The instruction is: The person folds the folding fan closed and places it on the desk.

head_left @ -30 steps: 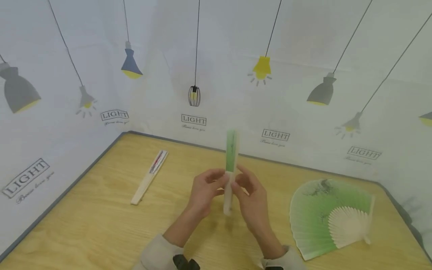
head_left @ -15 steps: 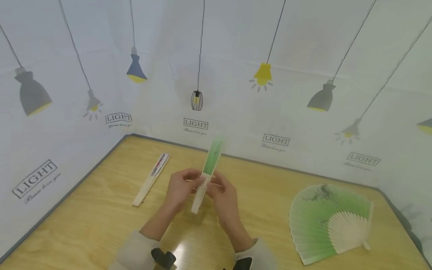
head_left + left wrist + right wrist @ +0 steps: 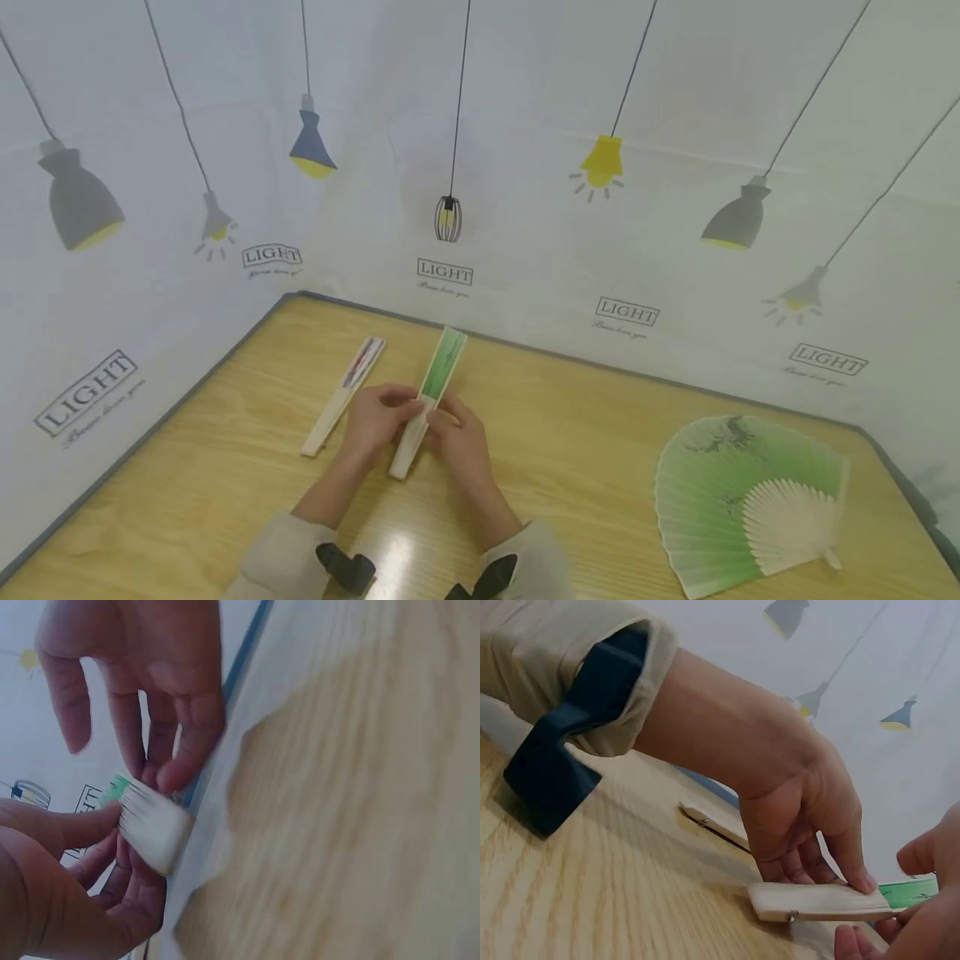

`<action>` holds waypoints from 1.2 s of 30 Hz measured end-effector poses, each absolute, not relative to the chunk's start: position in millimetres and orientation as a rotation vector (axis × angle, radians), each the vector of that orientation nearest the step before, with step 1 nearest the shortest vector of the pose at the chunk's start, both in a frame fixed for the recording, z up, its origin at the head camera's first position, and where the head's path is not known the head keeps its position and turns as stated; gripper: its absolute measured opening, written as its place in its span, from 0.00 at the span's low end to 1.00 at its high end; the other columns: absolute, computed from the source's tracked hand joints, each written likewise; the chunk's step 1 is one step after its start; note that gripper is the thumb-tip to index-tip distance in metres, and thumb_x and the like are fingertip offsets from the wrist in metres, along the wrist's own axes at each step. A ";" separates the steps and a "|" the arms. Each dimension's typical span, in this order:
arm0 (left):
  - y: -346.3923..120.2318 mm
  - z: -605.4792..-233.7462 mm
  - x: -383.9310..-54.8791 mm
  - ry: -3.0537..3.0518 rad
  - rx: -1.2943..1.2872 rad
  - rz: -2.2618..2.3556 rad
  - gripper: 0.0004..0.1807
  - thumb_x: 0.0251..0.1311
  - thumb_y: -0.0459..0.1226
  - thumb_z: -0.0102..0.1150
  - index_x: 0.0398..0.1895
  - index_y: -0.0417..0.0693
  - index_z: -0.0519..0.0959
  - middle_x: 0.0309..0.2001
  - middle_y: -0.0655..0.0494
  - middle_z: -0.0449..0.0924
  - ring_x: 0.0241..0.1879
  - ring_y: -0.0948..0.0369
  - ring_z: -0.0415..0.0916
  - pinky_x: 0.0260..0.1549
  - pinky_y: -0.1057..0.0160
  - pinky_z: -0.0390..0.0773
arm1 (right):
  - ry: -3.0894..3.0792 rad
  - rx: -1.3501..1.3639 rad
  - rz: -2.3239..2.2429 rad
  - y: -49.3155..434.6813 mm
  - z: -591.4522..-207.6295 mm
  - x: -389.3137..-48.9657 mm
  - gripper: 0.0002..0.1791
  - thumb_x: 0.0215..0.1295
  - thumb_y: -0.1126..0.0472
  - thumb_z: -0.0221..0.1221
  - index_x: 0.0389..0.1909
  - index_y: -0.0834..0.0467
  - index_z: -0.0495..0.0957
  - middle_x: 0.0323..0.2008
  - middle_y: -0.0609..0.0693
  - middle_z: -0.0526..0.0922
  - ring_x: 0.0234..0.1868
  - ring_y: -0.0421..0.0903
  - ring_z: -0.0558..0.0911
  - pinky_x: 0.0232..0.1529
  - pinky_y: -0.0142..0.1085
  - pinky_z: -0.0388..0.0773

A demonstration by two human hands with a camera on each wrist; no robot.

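Fan (image 3: 437,379) of green leaf and pale sticks, folded into a slim bar, is held low at a wood-grain table (image 3: 570,467); whether its foot is rested on the wood cannot be told. Its left side is pinched between thumb and fingers by the left hand (image 3: 377,421), while its right edge is gripped by the thumb and fingers of the right hand (image 3: 461,433), about midway along. To the left, just beside the left hand, a red-marked fan (image 3: 341,398) (also folded, its patterned end aimed at the back wall (image 3: 517,208)) is laid slantwise, nearly parallel to the held piece. Well apart at right, a spread green fan (image 3: 712,492) is laid open on the table.

If the pinch were loosened on 1 side only, the stacked sticks could be fanned apart or the bar tilted out of line. If the hands were shifted left, the red-marked fan could be nudged by the left knuckles, so narrow is the gap. The thin leaf could be creased if the green end were squeezed too hard, and the small rivet (image 3: 793,917), seen at the foot in the right wrist view, could be strained if the sticks were twisted by opposing pulls.
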State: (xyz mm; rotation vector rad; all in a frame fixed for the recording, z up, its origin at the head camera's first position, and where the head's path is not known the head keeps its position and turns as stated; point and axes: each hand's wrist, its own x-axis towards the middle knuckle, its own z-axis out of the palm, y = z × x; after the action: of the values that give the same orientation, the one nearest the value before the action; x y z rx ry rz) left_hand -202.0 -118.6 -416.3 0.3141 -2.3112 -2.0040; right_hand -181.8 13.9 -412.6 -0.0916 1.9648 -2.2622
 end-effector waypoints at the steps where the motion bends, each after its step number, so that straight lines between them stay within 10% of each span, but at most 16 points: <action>1: -120.6 -417.1 -202.3 -2.331 0.330 -1.988 0.13 0.54 0.29 0.66 0.43 0.31 0.81 0.38 0.40 0.82 0.26 0.61 0.78 0.24 0.65 0.81 | 1.969 -0.087 -2.249 11.5 -414.4 -182.3 0.26 0.66 0.68 0.51 0.66 0.65 0.66 0.55 0.62 0.73 0.50 0.53 0.79 0.50 0.42 0.79; 14: -125.5 -420.6 -206.2 -2.566 0.368 -1.633 0.11 0.53 0.26 0.61 0.40 0.34 0.83 0.34 0.42 0.84 0.26 0.56 0.80 0.23 0.63 0.82 | 2.272 -0.098 -1.833 1.3 -418.6 -191.1 0.23 0.63 0.69 0.49 0.59 0.69 0.72 0.56 0.59 0.77 0.54 0.48 0.74 0.55 0.42 0.75; 20: -120.7 -421.5 -209.3 -2.539 0.371 -1.525 0.15 0.51 0.26 0.62 0.44 0.33 0.82 0.38 0.39 0.83 0.40 0.46 0.80 0.39 0.53 0.82 | 2.368 -0.125 -1.787 2.4 -418.0 -190.3 0.19 0.61 0.70 0.51 0.52 0.68 0.77 0.35 0.55 0.80 0.35 0.45 0.76 0.32 0.34 0.74; 26: -118.5 -418.3 -209.2 -2.504 0.368 -1.589 0.20 0.54 0.28 0.62 0.52 0.30 0.77 0.40 0.38 0.83 0.42 0.45 0.80 0.42 0.52 0.82 | 2.192 -0.055 -1.943 4.7 -419.1 -190.2 0.25 0.65 0.70 0.51 0.64 0.71 0.65 0.53 0.65 0.76 0.47 0.52 0.79 0.45 0.36 0.80; 36: -126.0 -417.2 -212.5 -2.432 0.453 -1.789 0.32 0.59 0.33 0.60 0.65 0.33 0.62 0.46 0.37 0.80 0.46 0.45 0.78 0.45 0.50 0.78 | 1.961 -0.042 -2.070 6.9 -424.2 -196.0 0.26 0.66 0.72 0.51 0.65 0.70 0.63 0.54 0.64 0.76 0.52 0.57 0.78 0.50 0.40 0.80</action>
State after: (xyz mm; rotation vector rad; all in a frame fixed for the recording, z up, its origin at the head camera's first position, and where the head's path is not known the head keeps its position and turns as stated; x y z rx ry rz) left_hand -212.5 -126.0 -417.2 0.4533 -2.4321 -1.7889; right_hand -196.0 6.9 -424.2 -0.0420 1.9612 -2.0701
